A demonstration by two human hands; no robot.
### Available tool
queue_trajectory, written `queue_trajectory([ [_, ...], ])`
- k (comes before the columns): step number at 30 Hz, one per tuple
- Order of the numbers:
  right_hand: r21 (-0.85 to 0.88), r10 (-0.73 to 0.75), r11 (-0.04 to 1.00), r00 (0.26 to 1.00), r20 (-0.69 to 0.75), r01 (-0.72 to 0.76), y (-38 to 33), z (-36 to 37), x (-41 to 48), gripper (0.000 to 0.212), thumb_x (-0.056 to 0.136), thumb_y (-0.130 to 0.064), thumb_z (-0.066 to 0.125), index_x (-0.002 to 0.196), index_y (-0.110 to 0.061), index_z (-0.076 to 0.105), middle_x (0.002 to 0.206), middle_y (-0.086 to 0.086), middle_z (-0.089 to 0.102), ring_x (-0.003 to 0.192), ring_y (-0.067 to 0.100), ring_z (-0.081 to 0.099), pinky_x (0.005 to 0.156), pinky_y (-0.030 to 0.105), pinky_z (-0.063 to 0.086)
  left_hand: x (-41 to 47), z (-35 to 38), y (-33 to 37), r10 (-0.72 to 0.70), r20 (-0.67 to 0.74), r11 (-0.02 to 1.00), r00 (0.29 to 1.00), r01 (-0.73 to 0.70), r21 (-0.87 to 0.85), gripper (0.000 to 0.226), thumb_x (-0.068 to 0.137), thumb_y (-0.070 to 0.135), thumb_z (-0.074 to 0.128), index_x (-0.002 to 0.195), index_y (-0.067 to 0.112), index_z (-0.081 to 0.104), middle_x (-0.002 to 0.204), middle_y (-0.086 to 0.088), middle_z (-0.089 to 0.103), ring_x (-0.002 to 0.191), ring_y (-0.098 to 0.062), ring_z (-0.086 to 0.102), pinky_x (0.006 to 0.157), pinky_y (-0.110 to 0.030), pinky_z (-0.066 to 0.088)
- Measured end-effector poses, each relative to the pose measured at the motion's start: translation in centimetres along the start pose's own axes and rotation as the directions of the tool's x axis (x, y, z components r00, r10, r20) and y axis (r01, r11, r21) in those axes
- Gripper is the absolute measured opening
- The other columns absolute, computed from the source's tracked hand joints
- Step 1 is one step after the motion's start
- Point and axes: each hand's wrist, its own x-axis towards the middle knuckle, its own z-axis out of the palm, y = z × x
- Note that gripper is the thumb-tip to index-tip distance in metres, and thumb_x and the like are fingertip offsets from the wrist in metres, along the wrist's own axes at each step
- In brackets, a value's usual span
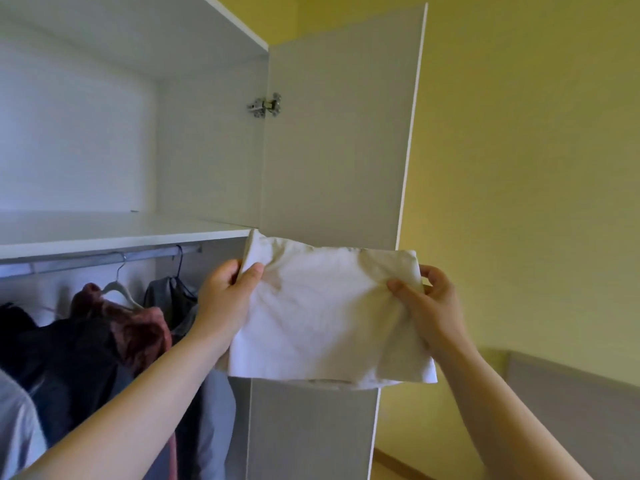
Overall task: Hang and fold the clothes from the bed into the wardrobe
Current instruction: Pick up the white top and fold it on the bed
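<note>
A folded white garment is held up in front of the open white wardrobe, just below and to the right of its upper shelf. My left hand grips the garment's left edge, thumb on top. My right hand pinches its right edge. The garment's top left corner reaches the shelf's front edge. Below the shelf, several dark, maroon and grey clothes hang on hangers from a rail.
The wardrobe door stands open behind the garment, at right angles to the cabinet. A yellow wall fills the right side. A grey headboard or bed edge shows at the lower right.
</note>
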Motion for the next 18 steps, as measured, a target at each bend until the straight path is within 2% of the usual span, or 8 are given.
queue_trajectory([
  [4, 0.041, -0.057, 0.998, 0.998, 0.039, 0.055, 0.7, 5.9, 4.0, 0.030, 0.078, -0.028, 0.078, 0.104, -0.027, 0.063, 0.081, -0.006, 0.073, 0.063, 0.004, 0.068, 0.057, 0.025, 0.048, 5.1, -1.9, -1.4, 0.016, -0.074, 0.998, 0.997, -0.012, 0.060, 0.033, 0.092, 0.031, 0.060, 0.083, 0.000, 0.059, 0.071, -0.012, 0.057, 0.068, -0.024, 0.052, 0.063, -0.033, 0.035],
  [9, 0.081, -0.094, 0.993, 0.990, 0.103, 0.086, 1.8, 12.6, 8.6, 0.033, 0.078, -0.031, 0.078, 0.107, -0.026, 0.063, 0.082, -0.013, 0.068, 0.062, -0.007, 0.063, 0.053, 0.017, 0.043, 10.8, -4.1, -2.5, 0.087, -0.144, 0.978, 0.986, -0.056, 0.203, 0.036, 0.092, 0.026, 0.061, 0.072, -0.002, 0.050, 0.064, -0.008, 0.048, 0.062, -0.020, 0.045, 0.058, -0.031, 0.030],
  [12, 0.141, -0.094, 0.987, 0.982, 0.164, 0.071, 2.5, 16.6, 11.5, 0.035, 0.079, -0.032, 0.077, 0.110, -0.025, 0.062, 0.085, -0.013, 0.068, 0.067, -0.002, 0.064, 0.052, 0.017, 0.044, 14.1, -5.0, -2.8, 0.142, -0.183, 0.946, 0.973, -0.080, 0.313, 0.037, 0.091, 0.027, 0.061, 0.067, 0.004, 0.047, 0.061, -0.005, 0.045, 0.057, -0.018, 0.042, 0.054, -0.030, 0.029],
  [18, 0.271, -0.098, 0.963, 0.950, 0.295, 0.015, 3.4, 23.9, 17.3, 0.040, 0.079, -0.031, 0.077, 0.114, -0.023, 0.060, 0.093, -0.006, 0.070, 0.078, 0.012, 0.069, 0.063, 0.029, 0.053, 20.3, -6.4, -3.5, 0.194, -0.254, 0.902, 0.948, -0.070, 0.427, 0.034, 0.091, 0.029, 0.061, 0.079, -0.003, 0.059, 0.070, -0.017, 0.057, 0.064, -0.022, 0.051, 0.060, -0.032, 0.034],
])
